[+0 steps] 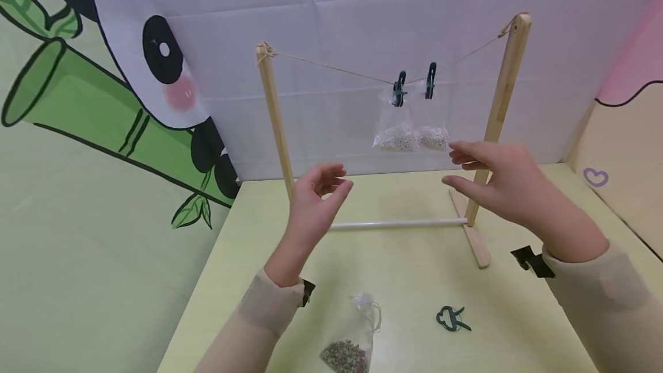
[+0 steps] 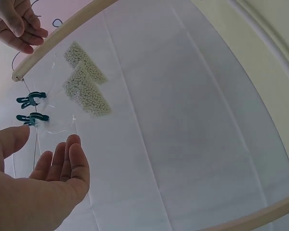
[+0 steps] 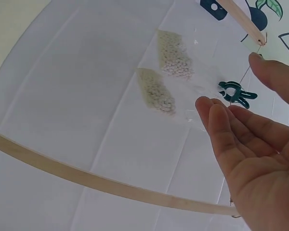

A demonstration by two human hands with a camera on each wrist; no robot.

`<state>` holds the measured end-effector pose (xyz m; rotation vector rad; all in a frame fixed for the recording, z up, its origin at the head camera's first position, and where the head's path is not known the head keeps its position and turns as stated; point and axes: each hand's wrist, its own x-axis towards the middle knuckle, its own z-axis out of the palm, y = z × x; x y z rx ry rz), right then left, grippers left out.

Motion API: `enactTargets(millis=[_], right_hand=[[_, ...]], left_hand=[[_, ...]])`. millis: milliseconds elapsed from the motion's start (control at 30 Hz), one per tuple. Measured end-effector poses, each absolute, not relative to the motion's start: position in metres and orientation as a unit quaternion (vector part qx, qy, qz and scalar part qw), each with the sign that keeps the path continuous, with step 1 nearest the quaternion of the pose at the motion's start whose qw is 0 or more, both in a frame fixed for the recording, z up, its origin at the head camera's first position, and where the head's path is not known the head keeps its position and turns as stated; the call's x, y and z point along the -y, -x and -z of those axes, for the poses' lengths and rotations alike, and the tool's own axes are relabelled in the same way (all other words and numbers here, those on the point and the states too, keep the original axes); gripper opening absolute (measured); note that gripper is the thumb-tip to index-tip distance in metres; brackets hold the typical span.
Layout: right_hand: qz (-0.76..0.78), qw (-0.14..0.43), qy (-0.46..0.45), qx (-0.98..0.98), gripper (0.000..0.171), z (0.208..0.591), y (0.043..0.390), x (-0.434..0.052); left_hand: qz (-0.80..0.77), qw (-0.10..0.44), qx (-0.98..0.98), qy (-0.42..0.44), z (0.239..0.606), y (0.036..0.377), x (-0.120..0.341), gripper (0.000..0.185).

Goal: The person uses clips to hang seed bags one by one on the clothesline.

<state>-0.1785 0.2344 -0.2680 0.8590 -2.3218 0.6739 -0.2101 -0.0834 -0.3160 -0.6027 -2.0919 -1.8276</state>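
Two clear pouches of small white pellets, a left pouch (image 1: pixel 396 136) and a right pouch (image 1: pixel 433 137), hang from a sagging string (image 1: pixel 331 67). Dark green clips, the left one (image 1: pixel 399 90) and the right one (image 1: pixel 430 80), fix them to it. My left hand (image 1: pixel 316 203) is raised below and left of the pouches, its fingers relaxed and holding nothing. On the other side, my right hand (image 1: pixel 497 183) is held just right of the right pouch, thumb apart from the fingers, also holding nothing. In the right wrist view, my fingers (image 3: pixel 221 130) partly overlap the clip area.
The string runs between two wooden posts, left (image 1: pixel 274 114) and right (image 1: pixel 505 91), joined low down by a white rod (image 1: pixel 399 224). Nearer on the table lie a sheer drawstring bag (image 1: pixel 346 353) of dark mixed bits and a loose green clip (image 1: pixel 452 319). A white cloth (image 1: pixel 331 125) hangs behind.
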Motion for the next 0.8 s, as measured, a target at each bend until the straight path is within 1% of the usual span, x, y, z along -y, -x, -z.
enactTargets(millis=[133, 400, 567, 667, 800], right_hand=[[-0.27, 0.268, -0.312, 0.871, 0.051, 0.28, 0.175, -0.237], [-0.296, 0.229, -0.278, 0.885, 0.053, 0.306, 0.167, -0.24], [-0.308, 0.214, -0.275, 0.885, 0.051, 0.323, 0.163, -0.24], [-0.314, 0.203, -0.273, 0.887, 0.048, 0.332, 0.16, -0.239], [-0.324, 0.194, -0.276, 0.884, 0.049, 0.342, 0.158, -0.236]], left_hand=[[0.637, 0.142, 0.732, 0.198, 0.325, 0.205, 0.086, 0.028], [0.639, 0.126, 0.736, 0.183, 0.341, 0.194, 0.087, 0.028], [0.636, 0.122, 0.741, 0.181, 0.353, 0.189, 0.087, 0.028], [0.638, 0.112, 0.742, 0.176, 0.359, 0.185, 0.085, 0.029], [0.638, 0.097, 0.745, 0.17, 0.367, 0.182, 0.082, 0.029]])
